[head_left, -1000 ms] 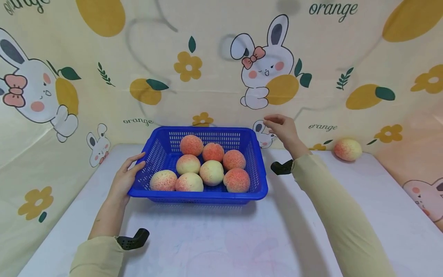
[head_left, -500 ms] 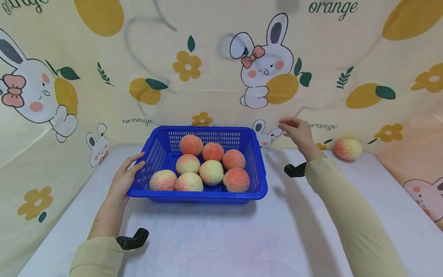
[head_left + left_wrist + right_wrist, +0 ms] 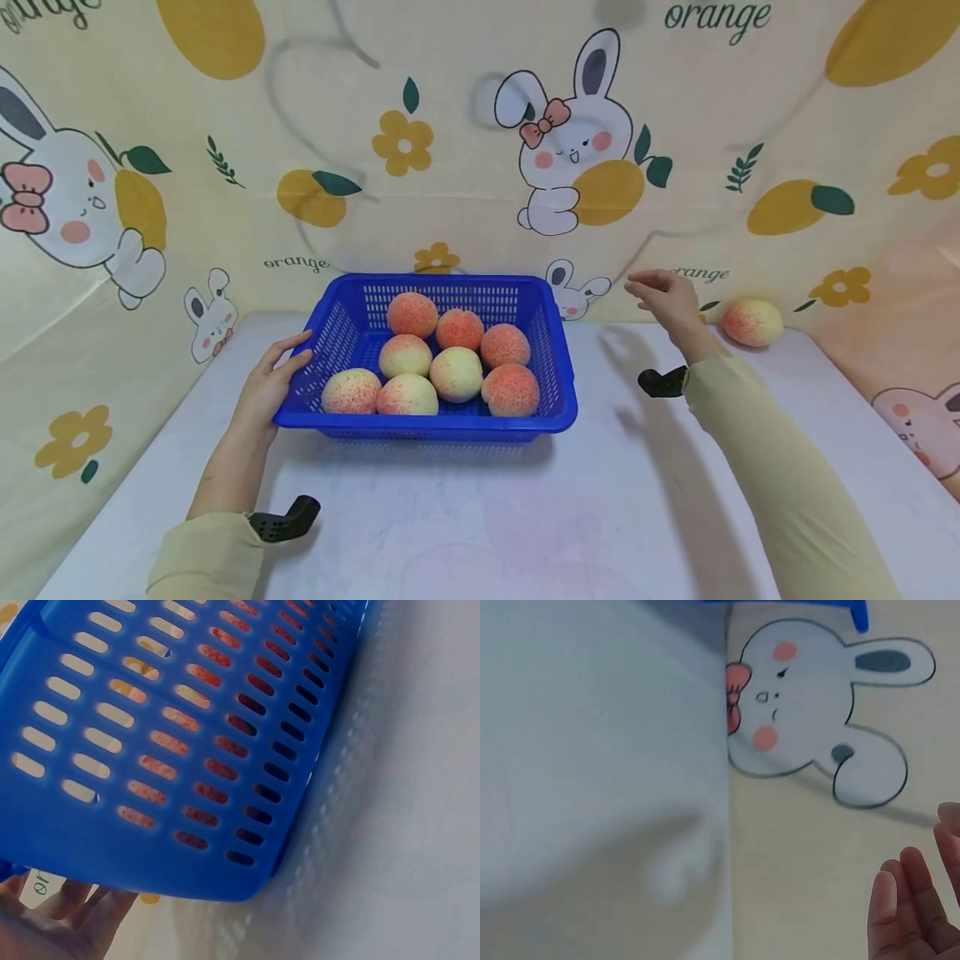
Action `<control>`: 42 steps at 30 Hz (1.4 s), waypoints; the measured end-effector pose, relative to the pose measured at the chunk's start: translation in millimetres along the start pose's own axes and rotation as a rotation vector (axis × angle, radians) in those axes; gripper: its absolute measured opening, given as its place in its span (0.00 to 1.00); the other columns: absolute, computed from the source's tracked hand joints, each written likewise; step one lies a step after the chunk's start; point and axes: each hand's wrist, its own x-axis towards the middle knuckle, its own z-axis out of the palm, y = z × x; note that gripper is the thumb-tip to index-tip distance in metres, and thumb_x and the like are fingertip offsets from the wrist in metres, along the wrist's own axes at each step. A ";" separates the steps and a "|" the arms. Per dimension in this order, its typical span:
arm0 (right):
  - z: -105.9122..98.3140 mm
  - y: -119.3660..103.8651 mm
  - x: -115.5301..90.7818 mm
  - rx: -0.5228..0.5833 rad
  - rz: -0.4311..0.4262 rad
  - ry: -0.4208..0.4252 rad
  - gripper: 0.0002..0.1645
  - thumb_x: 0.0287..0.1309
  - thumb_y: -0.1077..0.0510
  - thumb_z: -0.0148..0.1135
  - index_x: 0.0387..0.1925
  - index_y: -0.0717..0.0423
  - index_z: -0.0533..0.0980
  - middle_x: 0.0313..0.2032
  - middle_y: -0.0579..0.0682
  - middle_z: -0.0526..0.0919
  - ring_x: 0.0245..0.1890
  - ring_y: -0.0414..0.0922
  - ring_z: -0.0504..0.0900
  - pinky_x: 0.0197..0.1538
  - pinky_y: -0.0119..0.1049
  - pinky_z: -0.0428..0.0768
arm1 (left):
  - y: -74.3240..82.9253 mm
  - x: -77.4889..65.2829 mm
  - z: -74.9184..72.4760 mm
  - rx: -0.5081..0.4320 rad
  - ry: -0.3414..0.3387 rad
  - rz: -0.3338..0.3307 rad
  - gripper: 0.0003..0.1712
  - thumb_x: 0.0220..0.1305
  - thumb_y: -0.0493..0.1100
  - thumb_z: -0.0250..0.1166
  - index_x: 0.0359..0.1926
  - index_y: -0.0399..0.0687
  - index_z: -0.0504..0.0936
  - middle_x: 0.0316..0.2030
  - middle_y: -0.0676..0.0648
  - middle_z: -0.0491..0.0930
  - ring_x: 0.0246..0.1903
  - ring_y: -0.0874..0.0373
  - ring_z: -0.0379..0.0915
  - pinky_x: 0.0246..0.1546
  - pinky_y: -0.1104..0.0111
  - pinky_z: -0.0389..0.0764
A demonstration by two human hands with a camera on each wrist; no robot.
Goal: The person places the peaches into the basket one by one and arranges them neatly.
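Note:
In the head view a blue plastic basket (image 3: pixel 450 422) on the table holds several peaches (image 3: pixel 456 374), some pale yellow, others orange-red. My left hand (image 3: pixel 262 387) grips its left rim; the left wrist view shows fingers (image 3: pixel 105 919) at the edge of the slotted basket wall (image 3: pixel 202 874). Right of the basket, my right hand (image 3: pixel 671 306) is in the air with loosely bent fingers and nothing between them. A lone pale yellow and pink peach (image 3: pixel 752 322) lies at the table's back right, apart from that hand.
The white table (image 3: pixel 480 517) meets a cream cloth backdrop (image 3: pixel 465 208) printed with rabbits, oranges and flowers, just behind the basket. A black wrist mount (image 3: pixel 288 518) sticks out from the left sleeve, another black mount (image 3: pixel 662 383) from the right one.
My right hand has moved right, away from the basket and closer to the lone peach, dropping slightly at the end. The left hand and the basket stay in place.

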 end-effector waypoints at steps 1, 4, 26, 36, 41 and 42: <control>-1.4 2.3 0.0 -0.006 -0.006 0.003 0.30 0.65 0.46 0.56 0.60 0.63 0.70 0.46 0.44 0.77 0.42 0.32 0.74 0.45 0.21 0.76 | -0.2 -0.1 -0.3 0.002 0.002 -0.001 0.29 0.70 0.57 0.52 0.71 0.68 0.61 0.73 0.43 0.52 0.65 0.48 0.58 0.65 0.56 0.63; -6.1 9.0 -0.4 -0.028 -0.013 0.031 0.30 0.65 0.46 0.57 0.59 0.63 0.71 0.42 0.38 0.76 0.36 0.28 0.72 0.40 0.19 0.75 | -1.1 0.0 -1.2 0.000 -0.001 0.000 0.29 0.70 0.57 0.52 0.71 0.68 0.61 0.73 0.43 0.53 0.64 0.49 0.59 0.63 0.58 0.65; -42.2 64.0 -7.6 -0.102 0.148 0.271 0.21 0.59 0.39 0.59 0.44 0.49 0.77 0.23 0.21 0.69 0.31 0.27 0.67 0.56 0.40 0.63 | -3.1 4.0 -2.6 0.005 -0.002 0.013 0.29 0.71 0.57 0.51 0.71 0.67 0.60 0.74 0.41 0.50 0.68 0.41 0.55 0.66 0.49 0.61; -61.4 80.1 -9.7 -0.034 0.291 0.394 0.09 0.56 0.41 0.61 0.34 0.38 0.74 0.30 0.31 0.68 0.33 0.30 0.65 0.38 0.25 0.68 | -3.0 5.5 0.1 0.009 0.002 0.002 0.29 0.71 0.57 0.51 0.71 0.67 0.60 0.74 0.42 0.52 0.67 0.44 0.56 0.67 0.52 0.61; -70.7 86.1 -8.3 -0.007 0.351 0.452 0.08 0.53 0.42 0.63 0.28 0.37 0.73 0.34 0.35 0.65 0.35 0.31 0.60 0.42 0.27 0.63 | -6.4 7.9 -2.8 0.007 0.024 0.002 0.28 0.68 0.60 0.54 0.68 0.71 0.65 0.72 0.40 0.54 0.65 0.43 0.61 0.63 0.51 0.66; -72.7 87.7 -8.4 -0.011 0.368 0.456 0.08 0.53 0.42 0.62 0.27 0.36 0.72 0.34 0.35 0.64 0.36 0.31 0.59 0.43 0.27 0.62 | -6.8 7.4 -2.9 0.007 0.026 0.002 0.28 0.68 0.60 0.54 0.68 0.72 0.66 0.72 0.40 0.54 0.64 0.43 0.61 0.63 0.51 0.67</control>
